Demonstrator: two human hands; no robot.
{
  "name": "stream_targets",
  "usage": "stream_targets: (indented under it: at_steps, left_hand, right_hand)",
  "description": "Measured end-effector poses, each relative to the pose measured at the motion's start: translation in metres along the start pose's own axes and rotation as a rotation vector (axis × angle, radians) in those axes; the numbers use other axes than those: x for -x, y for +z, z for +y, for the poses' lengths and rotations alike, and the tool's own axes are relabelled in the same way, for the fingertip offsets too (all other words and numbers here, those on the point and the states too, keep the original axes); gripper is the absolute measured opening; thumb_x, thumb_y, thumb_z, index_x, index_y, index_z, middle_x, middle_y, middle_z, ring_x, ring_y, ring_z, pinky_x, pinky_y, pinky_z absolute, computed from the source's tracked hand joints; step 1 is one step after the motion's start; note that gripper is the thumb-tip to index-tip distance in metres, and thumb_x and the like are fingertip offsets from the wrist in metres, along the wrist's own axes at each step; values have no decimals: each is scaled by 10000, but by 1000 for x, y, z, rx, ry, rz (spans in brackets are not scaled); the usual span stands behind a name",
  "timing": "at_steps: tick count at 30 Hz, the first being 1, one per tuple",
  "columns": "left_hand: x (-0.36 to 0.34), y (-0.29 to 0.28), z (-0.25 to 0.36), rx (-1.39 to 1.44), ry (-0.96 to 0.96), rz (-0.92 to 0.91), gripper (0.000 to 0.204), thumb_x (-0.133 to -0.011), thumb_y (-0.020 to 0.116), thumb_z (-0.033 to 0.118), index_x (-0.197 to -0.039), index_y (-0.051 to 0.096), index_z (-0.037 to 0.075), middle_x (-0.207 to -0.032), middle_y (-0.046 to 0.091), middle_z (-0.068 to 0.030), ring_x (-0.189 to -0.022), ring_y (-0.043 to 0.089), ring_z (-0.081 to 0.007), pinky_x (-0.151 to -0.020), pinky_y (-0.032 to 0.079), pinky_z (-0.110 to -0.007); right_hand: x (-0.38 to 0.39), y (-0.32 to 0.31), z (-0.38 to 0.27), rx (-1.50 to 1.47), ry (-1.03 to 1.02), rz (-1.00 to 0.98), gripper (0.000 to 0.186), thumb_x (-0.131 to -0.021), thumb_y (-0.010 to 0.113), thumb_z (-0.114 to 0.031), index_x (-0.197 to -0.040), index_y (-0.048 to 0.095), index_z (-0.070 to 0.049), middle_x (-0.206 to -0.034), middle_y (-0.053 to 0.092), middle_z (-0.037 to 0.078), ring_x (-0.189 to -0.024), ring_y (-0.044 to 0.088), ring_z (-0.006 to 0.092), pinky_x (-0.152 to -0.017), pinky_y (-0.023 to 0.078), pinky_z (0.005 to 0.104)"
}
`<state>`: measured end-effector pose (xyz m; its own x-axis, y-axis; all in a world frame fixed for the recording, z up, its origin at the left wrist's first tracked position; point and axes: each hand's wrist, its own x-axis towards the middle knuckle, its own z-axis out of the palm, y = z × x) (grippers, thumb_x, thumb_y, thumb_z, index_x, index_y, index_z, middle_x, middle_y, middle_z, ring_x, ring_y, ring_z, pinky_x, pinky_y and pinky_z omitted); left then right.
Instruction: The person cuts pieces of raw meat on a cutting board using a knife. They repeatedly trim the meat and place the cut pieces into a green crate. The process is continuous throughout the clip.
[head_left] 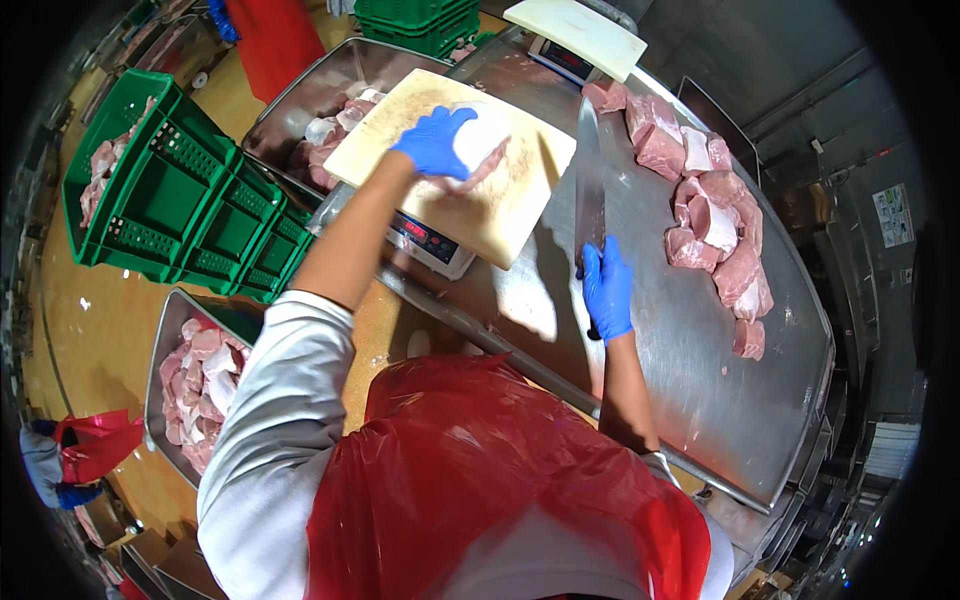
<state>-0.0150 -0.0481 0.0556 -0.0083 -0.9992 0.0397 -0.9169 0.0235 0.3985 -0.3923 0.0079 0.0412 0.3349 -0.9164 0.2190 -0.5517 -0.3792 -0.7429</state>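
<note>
My left hand (433,143), in a blue glove, grips a piece of raw meat (484,132) with a white fat side. That piece rests on a cream cutting board (400,108), which lies tilted across a digital scale (437,250). In my right hand (607,291), also blue-gloved, is the handle of a long knife (590,170). Its blade points away from me, over the steel table (640,350) right of the board. Several cut chunks of pink meat (712,222) lie in a line farther right.
Left of the board stands a steel tub (283,128) with meat. Stacked green crates (160,205) and another meat-filled bin (160,385) are at my left. A second scale (562,62) with a white board (578,32) sits at the far end. Other people in red aprons (275,45) are nearby.
</note>
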Motion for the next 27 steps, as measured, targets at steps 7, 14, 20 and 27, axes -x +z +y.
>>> stream_targets:
  at_steps: [7,14,20,27]
  left_hand:
    - [98,63,4,411,-147,804,613,-698,784,129,-1257,558,18,-1164,599,-187,-1061,604,-347,-923,513,-400]
    - [158,85,39,660,-120,778,198,-803,671,-16,-996,701,15,-964,674,-127,-823,673,-234,-740,549,-338]
    - [200,73,-1,606,-331,879,186,-792,650,-28,-963,709,16,-894,678,-140,-791,673,-262,-722,535,-351]
    - [189,60,-24,501,-381,1054,133,-801,670,17,-932,692,27,-856,672,-156,-790,668,-322,-730,526,-388]
  right_hand:
    - [2,46,-21,188,-227,-153,227,-1021,538,-208,-1147,520,-20,-817,666,283,-737,644,495,-635,498,575]
    - [-102,129,-108,314,-444,-311,292,-1007,514,-221,-1204,500,-6,-806,651,310,-762,654,483,-669,506,574]
    - [-104,119,-99,507,-340,-575,297,-1000,507,-205,-1226,500,-13,-837,667,295,-786,658,486,-695,516,554]
    - [-62,-64,-50,865,-340,-854,241,-993,557,-191,-1177,493,-48,-782,654,277,-726,645,492,-642,508,561]
